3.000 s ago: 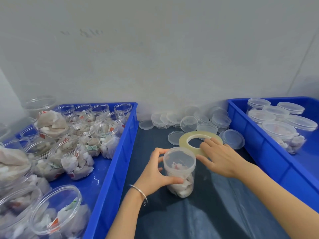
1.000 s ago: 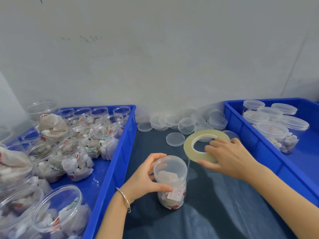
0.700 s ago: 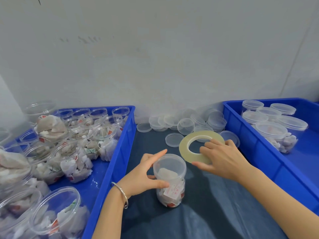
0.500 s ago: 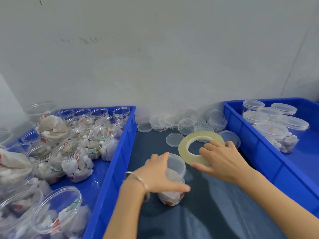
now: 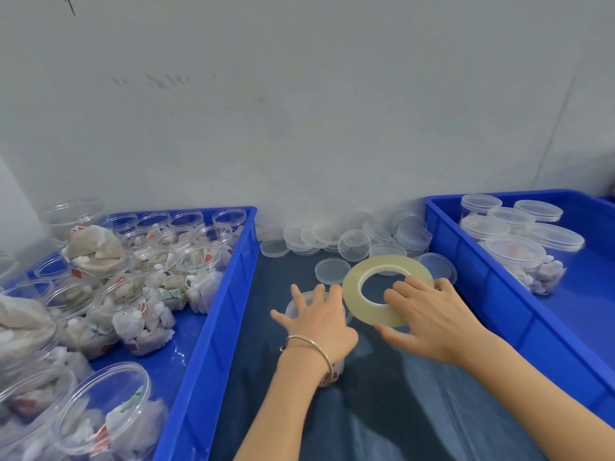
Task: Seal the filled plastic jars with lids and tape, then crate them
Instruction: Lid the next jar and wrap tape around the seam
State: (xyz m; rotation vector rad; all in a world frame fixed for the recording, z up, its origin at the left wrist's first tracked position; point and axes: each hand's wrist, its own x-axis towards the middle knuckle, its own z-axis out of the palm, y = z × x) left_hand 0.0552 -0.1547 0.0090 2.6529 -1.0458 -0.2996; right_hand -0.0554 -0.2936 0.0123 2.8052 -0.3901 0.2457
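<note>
head: left hand (image 5: 319,322) covers jar (image 5: 294,306) (lidded)

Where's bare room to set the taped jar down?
Open floor in the right crate, in front of its lidded jars. Dark mat between the forearms is bare. Left crate is packed; loose lids crowd the mat's back edge.

No text, brand name or number can be read anywhere in the view. Small red-and-white tags are seen on the sachets inside the open jars (image 5: 139,314) in the left blue crate (image 5: 213,327), but their print is too small and blurred to be made out. Faint dark scribbles are seen on the grey wall (image 5: 166,81); no letters can be told from them.
</note>
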